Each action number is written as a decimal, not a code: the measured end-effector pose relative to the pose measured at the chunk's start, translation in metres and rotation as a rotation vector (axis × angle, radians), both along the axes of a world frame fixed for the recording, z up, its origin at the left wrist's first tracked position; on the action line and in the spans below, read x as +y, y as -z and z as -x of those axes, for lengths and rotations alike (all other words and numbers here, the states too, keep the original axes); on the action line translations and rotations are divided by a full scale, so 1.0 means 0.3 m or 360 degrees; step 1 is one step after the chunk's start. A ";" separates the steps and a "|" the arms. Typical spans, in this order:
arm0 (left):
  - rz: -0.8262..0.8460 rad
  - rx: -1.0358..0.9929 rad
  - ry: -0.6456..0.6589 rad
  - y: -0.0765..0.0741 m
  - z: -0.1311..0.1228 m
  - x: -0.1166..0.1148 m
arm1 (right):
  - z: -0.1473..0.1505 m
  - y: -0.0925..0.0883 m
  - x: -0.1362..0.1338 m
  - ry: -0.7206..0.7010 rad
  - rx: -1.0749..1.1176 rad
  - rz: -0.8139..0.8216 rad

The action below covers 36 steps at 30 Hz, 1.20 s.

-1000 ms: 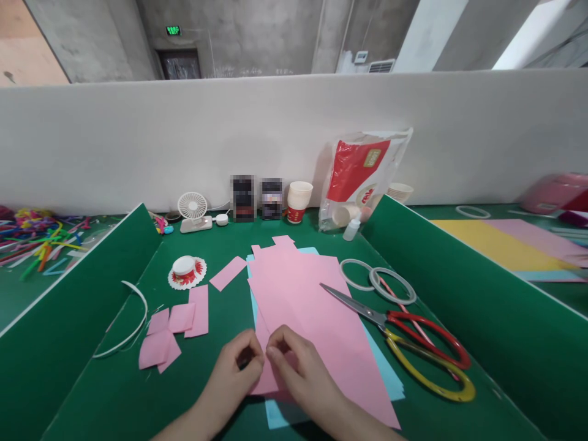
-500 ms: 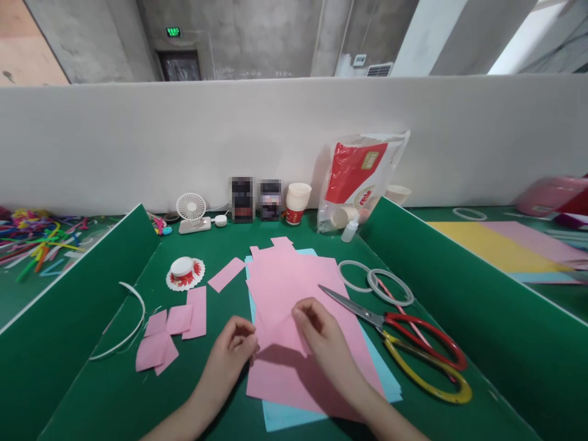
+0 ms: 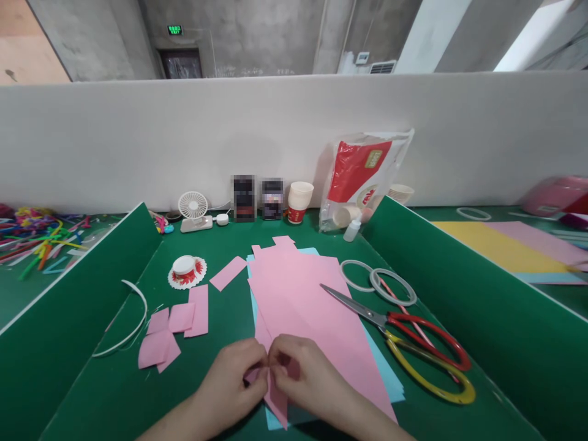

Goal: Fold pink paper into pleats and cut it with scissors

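Observation:
At the lower middle, my left hand [image 3: 243,373] and my right hand [image 3: 298,373] meet, fingertips pinched together on the near left part of a pink paper sheet [image 3: 303,288]. That part is raised and creased, and a pointed pink piece hangs below the fingers. Whether it is folded or torn at the pinch I cannot tell. Under the pink paper lie light blue sheets [image 3: 390,386]. Large scissors [image 3: 386,324] with one red and one yellow handle rest to the right, blades partly over the pink paper. Several small pink paper pieces [image 3: 160,349] lie left of my hands.
Two tape rolls [image 3: 392,288] sit by the scissors. A small red-and-white paper hat [image 3: 186,269] and a white curved strip [image 3: 138,324] are at left. Behind stand a fan [image 3: 193,205], paper cups [image 3: 301,196], a glue bottle [image 3: 352,230] and a plastic bag [image 3: 362,171]. Green partitions [image 3: 482,294] flank the table.
Both hands have come together and moved down toward me, now pinching the pink paper side by side. The near left part of the sheet has risen and bent.

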<state>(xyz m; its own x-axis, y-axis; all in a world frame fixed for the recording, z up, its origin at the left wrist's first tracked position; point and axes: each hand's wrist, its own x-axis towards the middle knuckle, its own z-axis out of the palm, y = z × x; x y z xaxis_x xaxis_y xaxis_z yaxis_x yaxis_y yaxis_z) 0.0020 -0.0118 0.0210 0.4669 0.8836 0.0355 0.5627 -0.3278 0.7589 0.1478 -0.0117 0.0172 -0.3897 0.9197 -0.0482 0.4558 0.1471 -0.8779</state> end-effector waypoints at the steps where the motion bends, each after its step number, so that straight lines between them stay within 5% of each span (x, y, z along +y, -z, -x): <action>1: -0.0003 0.0013 0.0025 -0.001 0.000 -0.002 | 0.003 -0.001 -0.003 0.0012 -0.0004 0.0012; 6: 0.0124 -0.0128 -0.0126 -0.027 0.018 0.018 | -0.040 -0.006 0.022 0.0062 0.0166 0.0131; 12: 0.0291 -0.0390 -0.0540 -0.048 0.037 0.057 | -0.099 -0.008 0.076 0.0439 0.0483 0.0155; 18: 0.0286 -0.0315 -0.0318 -0.013 -0.004 0.016 | -0.013 -0.015 0.020 0.0118 0.0477 0.0175; 36: 0.0130 -0.0161 -0.0228 -0.008 -0.005 0.000 | 0.014 0.026 -0.006 0.0029 0.0098 -0.0198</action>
<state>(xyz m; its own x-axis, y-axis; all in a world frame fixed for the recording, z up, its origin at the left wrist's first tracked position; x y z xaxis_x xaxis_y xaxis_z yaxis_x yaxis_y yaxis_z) 0.0034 -0.0117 0.0232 0.3341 0.9425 0.0015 0.5187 -0.1852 0.8346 0.1436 -0.0134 0.0095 -0.3718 0.9239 0.0902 0.4050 0.2488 -0.8798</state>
